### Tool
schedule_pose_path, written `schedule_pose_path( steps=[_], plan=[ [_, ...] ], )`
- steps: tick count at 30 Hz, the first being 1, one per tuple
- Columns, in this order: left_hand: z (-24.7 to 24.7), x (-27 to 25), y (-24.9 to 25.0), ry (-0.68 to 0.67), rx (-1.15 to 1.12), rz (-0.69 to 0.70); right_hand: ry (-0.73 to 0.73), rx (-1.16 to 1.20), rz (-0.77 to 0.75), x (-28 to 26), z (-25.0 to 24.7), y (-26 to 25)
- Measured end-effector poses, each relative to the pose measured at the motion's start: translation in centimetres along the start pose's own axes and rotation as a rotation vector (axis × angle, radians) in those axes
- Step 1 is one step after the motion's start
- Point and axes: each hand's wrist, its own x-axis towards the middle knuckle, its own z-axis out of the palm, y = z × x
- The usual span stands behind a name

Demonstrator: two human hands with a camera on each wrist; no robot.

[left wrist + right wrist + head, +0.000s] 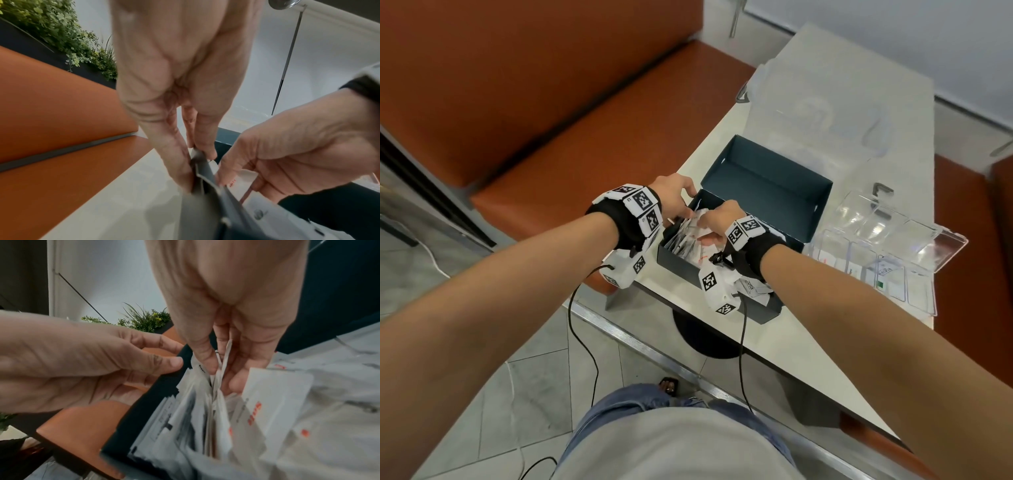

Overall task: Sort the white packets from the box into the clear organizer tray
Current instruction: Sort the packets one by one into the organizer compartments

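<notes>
A dark blue box [743, 260] sits on the pale table [825, 346], its hinged lid [767, 178] thrown back on the far side. The box is stuffed with white packets [690, 240], some printed in orange, standing on edge and spilling over its near end. The left hand [671, 198] pinches the box's left wall, thumb inside and fingers outside, at the far left corner. The right hand [717, 219] reaches down into the box, its thumb and fingers closed narrowly on a few upright packets near that same corner. The clear organizer tray [873, 270] lies on the table just to the right of the box, its transparent lid [893, 226] open; a few packets already lie in its compartments.
</notes>
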Motion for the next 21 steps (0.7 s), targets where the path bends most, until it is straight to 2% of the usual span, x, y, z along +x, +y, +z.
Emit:
schedule_pose_path(
  steps=[5,10,13,15,17,19,21],
  plan=[
    [0.3,0.2,-0.1,0.020,0.053,0.013,0.012,-0.008,0.004,-0.5,-0.9,0.0],
    [0.5,0.4,-0.4,0.019,0.064,0.014,-0.005,0.099,-0.006,-0.7,-3.3,0.8],
    [0.3,0.4,-0.1,0.013,0.149,0.037,-0.010,0.176,-0.019,-1.5,-5.7,1.3],
    [0.0,0.4,0.6,0.100,0.226,0.113,-0.025,0.201,-0.041,-2.5,-7.6,1.6],
    [-0.1,0.2,2.1,0.195,0.174,0.231,-0.057,0.176,-0.073,-3.6,-9.5,1.9],
    [-0.1,-0.3,4.3,0.173,0.041,0.334,-0.117,0.113,-0.130,-5.0,-11.3,2.0],
    [0.3,-1.1,6.7,0.058,-0.078,0.390,-0.162,0.056,-0.189,-6.4,-12.8,1.9]
  ],
)
